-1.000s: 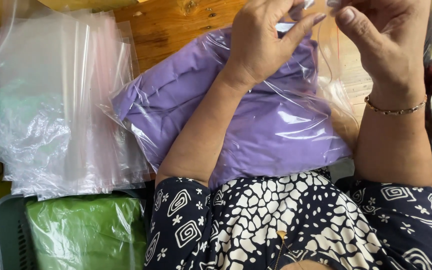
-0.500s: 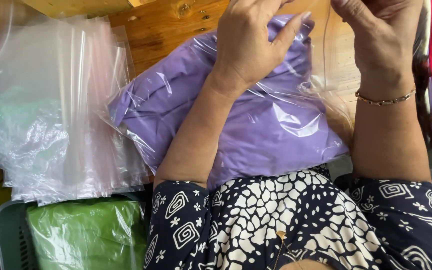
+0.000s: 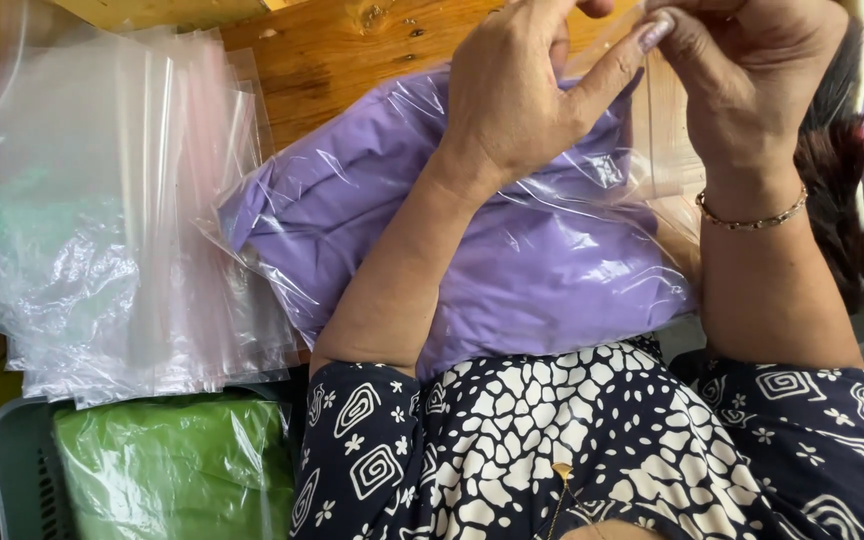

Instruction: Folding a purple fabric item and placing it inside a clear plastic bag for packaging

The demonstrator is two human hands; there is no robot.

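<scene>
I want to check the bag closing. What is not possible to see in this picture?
- Head view: the mouth of the clear bag is hidden behind the left hand and right hand, and cut by the top edge.
- The green bundle and its basket are cut off by the bottom edge.

**Both hands at the mouth of a bagged purple cloth**

The left hand and right hand pinch the top edge of a clear plastic bag holding folded purple fabric on the wooden surface. A stack of empty clear bags lies to the left, a green bagged bundle below it.
</scene>
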